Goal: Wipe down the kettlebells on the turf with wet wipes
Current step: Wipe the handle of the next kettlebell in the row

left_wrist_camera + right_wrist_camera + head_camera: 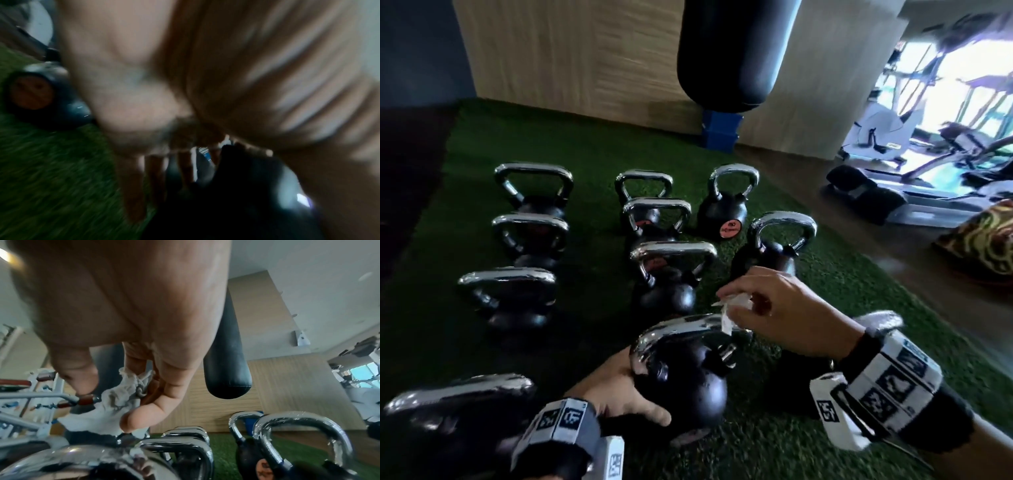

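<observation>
Green turf (825, 308) spreads under me, with a black punching bag (732, 51) hanging at the far side. Kettlebells (530, 205) with chrome handles stand on it in rows, from far to near. The near one, a tilted kettlebell (681, 380), leans toward my left. My left hand (619, 390) cups its black body from the left, fingers behind it, thumb lying along the near side. My right hand (780, 308) hovers just above its chrome handle, fingers curled and pinching a crumpled wet wipe (732, 305) against the thumb; the wipe's loose end hangs down onto the handle. The left wrist view is too blurred to add detail.
</observation>
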